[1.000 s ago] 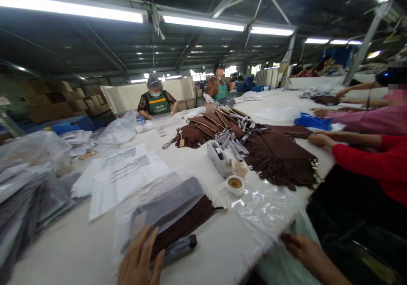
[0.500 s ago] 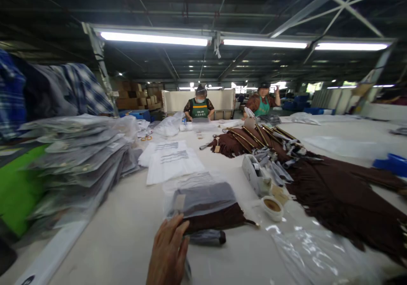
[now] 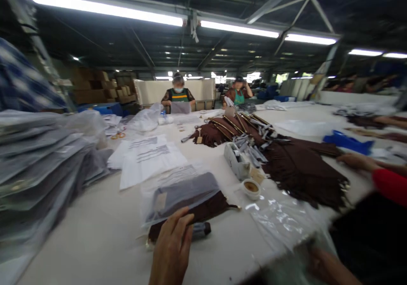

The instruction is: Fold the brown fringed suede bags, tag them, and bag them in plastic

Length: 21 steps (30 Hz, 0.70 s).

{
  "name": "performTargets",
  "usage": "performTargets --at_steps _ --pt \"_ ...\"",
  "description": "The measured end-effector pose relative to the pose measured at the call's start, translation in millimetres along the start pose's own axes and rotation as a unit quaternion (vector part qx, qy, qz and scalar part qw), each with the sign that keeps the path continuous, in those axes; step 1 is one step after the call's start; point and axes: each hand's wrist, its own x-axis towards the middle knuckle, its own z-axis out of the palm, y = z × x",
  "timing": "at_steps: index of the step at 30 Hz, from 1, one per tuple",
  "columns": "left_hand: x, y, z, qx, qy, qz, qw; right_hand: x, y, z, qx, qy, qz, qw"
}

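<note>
R hand (image 3: 321, 264) blurred, cut off, grip can't tell. L hand (image 3: 171, 247) flat, released, on 1 bagged brown garment (image 3: 190, 200) (2 co-workers behind).

left hand (image 3: 171, 251) flat, right hand (image 3: 321, 261) low

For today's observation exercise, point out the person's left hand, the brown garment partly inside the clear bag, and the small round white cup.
Left hand (image 3: 171, 251), head view: back of the hand.
Brown garment (image 3: 203, 212), head view: bare brown cloth outside the clear bag.
Small round white cup (image 3: 251, 190), head view: its white rim.
</note>
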Motion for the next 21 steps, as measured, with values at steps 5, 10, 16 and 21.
performTargets --at_steps 5,10,16,21 --pt "26 51 25.4 -0.265 -0.155 -0.044 0.951 -24 -55 -44 0.13 -0.052 0.08 0.987" --pt "36 107 38.8 -0.504 -0.361 -0.153 0.77 -43 -136 2 0.243 -0.153 0.003 0.958" --pt "36 91 35.5 -0.628 -0.262 -0.263 0.684 -37 -165 89 0.345 -0.35 -0.01 0.871" --pt "24 61 14.4 -0.518 -0.167 -0.287 0.789 -21 -175 122 0.347 -0.286 -0.006 0.893"
